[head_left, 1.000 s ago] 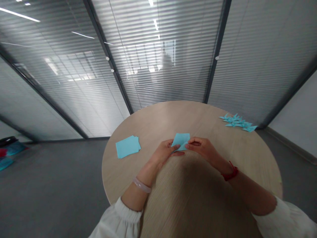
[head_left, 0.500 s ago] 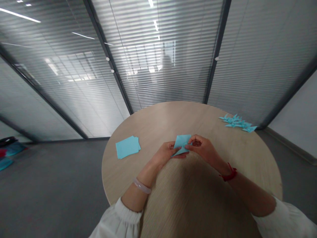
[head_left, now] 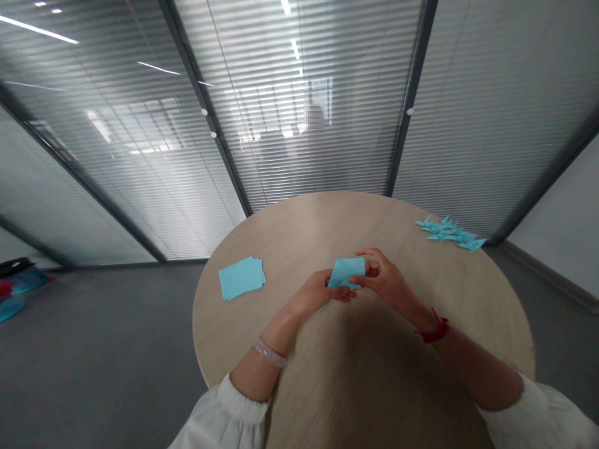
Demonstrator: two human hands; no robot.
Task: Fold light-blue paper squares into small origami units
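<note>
As I watch from afar through the head camera, I see the light-blue origami paper [head_left: 347,269] held between both hands, in front of the person and over the middle of the round wooden table [head_left: 281,227]. The left hand [head_left: 322,289] pinches its near left edge, thumb across the face and fingers beneath. The right hand [head_left: 381,274] has its thumb against the near right corner, with the index finger extended past the far right corner; I cannot tell how firmly those fingers press, since the paper hides part of them.

I judge the piece to be almost weightless, crisp along any fold and limp elsewhere, easily creased or torn but not very slippery. I'd take it by the edges and corners with light fingertip pressure, keeping the thumbs flat so they leave no stray dents. How many layers it has, I can't make out.

Well apart to the left lies a stack of blue paper sheets [head_left: 240,278]; near the table's far right edge sits a cluster of folded paper cranes [head_left: 450,233].
</note>
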